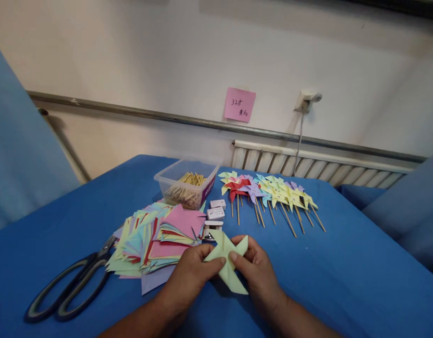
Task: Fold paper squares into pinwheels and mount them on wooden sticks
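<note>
A light green paper pinwheel point(228, 263) is held low over the blue table between both hands. My left hand point(190, 274) pinches its left side with thumb and fingers closed. On the right side, my right hand point(259, 270) presses its thumb near the pinwheel's centre, with the fingers curled behind the paper. A fanned stack of cut coloured paper squares point(156, 237) lies just left of my left hand.
Large black scissors point(73, 281) lie at the front left. A clear plastic box of wooden sticks point(188, 180) stands behind the stack. Small white staple boxes point(216, 209) and a stapler point(212, 230) sit mid-table. A row of finished pinwheels on sticks point(273, 195) lies at the right.
</note>
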A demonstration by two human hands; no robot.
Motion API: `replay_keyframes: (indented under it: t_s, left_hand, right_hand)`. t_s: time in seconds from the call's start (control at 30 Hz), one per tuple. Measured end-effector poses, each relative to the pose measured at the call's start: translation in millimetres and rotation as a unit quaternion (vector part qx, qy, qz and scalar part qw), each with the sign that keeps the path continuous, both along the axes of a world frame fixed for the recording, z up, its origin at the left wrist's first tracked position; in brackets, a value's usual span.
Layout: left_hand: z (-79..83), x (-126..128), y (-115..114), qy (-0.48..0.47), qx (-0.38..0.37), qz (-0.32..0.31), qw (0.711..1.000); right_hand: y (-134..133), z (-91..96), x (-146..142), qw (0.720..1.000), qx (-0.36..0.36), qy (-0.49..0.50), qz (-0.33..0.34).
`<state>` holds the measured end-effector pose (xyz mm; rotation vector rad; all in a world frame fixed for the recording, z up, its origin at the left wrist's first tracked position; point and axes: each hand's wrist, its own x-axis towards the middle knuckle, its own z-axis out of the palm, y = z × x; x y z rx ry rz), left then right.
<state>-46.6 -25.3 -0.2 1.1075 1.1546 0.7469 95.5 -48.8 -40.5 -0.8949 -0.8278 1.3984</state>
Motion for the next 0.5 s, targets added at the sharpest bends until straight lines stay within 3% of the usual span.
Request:
replay_keyframes:
  t_s: [0.13, 0.3, 0.4, 0.5]
  left_hand:
    - [20.4, -10.8, 5.4, -0.096, 0.005, 0.053, 0.994]
    - [42.0, -28.1, 15.8, -0.177, 0.021, 0.155, 0.972]
    - [42.1, -31.8, 19.2, -0.183, 0.045, 0.191, 0.963]
    - [38.2, -30.6, 19.5, -0.172, 0.06, 0.189, 0.965]
  right_hand:
    - [10.5, -0.8, 12.2, 0.997, -0.007, -0.023, -0.067]
    - [27.6, -11.8, 20.6, 0.977, 0.019, -0.179, -0.117]
    - [30.7, -13.1, 13.5, 0.94, 0.093, -0.313, -0.102]
    - [33.3, -5.4, -0.5, 0.878, 0.17, -0.443, -0.07]
